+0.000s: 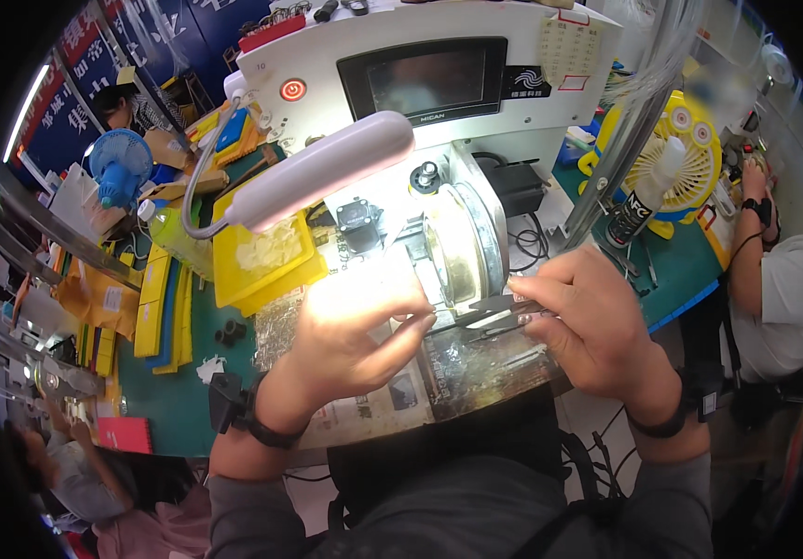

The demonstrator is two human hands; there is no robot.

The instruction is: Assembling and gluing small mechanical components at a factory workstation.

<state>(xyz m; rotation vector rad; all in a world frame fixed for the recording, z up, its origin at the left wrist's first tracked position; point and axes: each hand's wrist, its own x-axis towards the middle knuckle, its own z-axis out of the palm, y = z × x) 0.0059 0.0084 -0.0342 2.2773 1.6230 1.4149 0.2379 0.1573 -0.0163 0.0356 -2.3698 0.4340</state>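
My right hand [597, 326] grips a pair of metal tweezers [502, 305] between thumb and fingers, the tips pointing left. Thumb and forefinger of my left hand [350, 326] are pinched together just left of those tips; whatever they hold is too small to make out, and glare washes out the back of this hand. Right behind both hands stands a round metal wheel [457, 247] on the front of a white machine [299, 61]. Below my fingers lies a worn, shiny work plate [476, 368]. A small black motor-like block [358, 224] sits left of the wheel.
A lamp [327, 172] on a bent neck hangs over the left hand. To the left are a yellow tray [266, 247] of pale pieces and a green bottle [176, 238]. A spray can [644, 196] and a yellow fan [676, 154] stand right. Co-workers sit on both sides.
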